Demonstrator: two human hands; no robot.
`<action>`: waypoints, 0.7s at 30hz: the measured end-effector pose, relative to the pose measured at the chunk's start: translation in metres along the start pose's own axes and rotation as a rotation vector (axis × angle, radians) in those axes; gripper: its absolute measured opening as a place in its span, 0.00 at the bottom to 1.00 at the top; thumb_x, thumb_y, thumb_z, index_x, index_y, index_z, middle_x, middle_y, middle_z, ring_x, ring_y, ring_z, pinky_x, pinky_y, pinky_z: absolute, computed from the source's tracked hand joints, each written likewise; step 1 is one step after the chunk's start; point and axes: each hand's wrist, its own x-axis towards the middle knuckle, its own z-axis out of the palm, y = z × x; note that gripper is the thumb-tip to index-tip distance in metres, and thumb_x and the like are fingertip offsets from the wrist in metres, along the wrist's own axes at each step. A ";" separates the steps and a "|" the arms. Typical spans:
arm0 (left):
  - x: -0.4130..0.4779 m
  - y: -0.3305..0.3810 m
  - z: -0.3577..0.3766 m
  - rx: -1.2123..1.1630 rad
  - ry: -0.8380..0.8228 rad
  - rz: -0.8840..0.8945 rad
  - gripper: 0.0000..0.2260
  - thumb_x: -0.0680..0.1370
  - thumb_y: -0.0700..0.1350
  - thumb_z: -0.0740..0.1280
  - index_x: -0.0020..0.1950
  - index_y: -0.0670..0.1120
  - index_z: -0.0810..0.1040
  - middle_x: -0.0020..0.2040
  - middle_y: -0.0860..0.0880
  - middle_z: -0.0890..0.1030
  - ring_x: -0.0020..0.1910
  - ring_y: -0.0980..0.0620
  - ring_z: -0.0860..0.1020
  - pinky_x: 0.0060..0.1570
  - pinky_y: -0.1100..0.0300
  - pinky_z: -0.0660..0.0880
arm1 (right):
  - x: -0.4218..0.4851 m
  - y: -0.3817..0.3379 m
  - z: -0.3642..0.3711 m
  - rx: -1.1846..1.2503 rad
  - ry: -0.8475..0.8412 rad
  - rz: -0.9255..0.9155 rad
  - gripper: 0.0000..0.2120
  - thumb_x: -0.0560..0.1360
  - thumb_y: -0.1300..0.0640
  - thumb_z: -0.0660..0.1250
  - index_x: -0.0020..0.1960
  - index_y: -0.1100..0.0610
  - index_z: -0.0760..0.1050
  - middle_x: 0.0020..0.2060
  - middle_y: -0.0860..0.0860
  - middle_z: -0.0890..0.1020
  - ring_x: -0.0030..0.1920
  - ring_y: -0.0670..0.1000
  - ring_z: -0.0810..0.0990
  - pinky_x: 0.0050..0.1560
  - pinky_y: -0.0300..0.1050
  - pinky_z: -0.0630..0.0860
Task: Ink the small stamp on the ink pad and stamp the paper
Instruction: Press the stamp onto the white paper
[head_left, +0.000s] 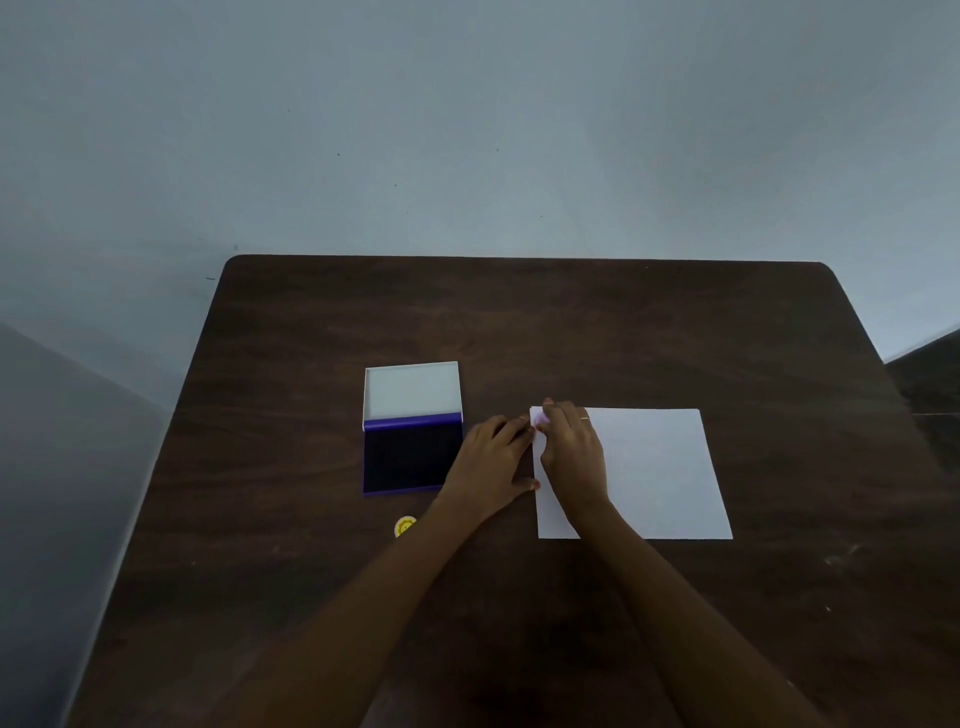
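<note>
A white sheet of paper lies on the dark wooden table, right of centre. My right hand rests over the paper's top left corner, fingers pinched on a small pale purple stamp that is mostly hidden by them. My left hand lies flat, fingers spread, on the table at the paper's left edge. To the left stands the ink pad, open, its dark pad facing up and its white lid tilted back.
A small yellow round piece lies on the table just below the ink pad, beside my left forearm. A pale wall rises behind the table's far edge. A dark surface shows at the far right.
</note>
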 end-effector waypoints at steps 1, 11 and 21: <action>0.000 0.000 0.000 0.004 0.004 -0.001 0.29 0.74 0.54 0.64 0.71 0.46 0.59 0.74 0.46 0.60 0.73 0.46 0.56 0.72 0.50 0.53 | 0.000 0.000 -0.001 0.008 -0.006 0.005 0.14 0.63 0.73 0.73 0.47 0.71 0.76 0.43 0.68 0.83 0.42 0.67 0.82 0.45 0.62 0.79; -0.004 0.004 -0.004 0.113 0.034 0.001 0.29 0.74 0.55 0.64 0.71 0.46 0.59 0.74 0.47 0.61 0.71 0.46 0.58 0.70 0.50 0.55 | 0.013 0.009 -0.032 0.480 -0.004 0.530 0.06 0.71 0.59 0.70 0.44 0.62 0.78 0.46 0.59 0.83 0.45 0.53 0.79 0.49 0.41 0.70; -0.005 0.010 -0.005 0.249 0.027 -0.030 0.29 0.76 0.55 0.61 0.72 0.44 0.57 0.75 0.46 0.58 0.72 0.45 0.56 0.71 0.48 0.53 | -0.006 0.035 -0.063 1.113 0.108 1.053 0.05 0.70 0.57 0.71 0.43 0.59 0.78 0.45 0.55 0.81 0.42 0.48 0.80 0.54 0.42 0.74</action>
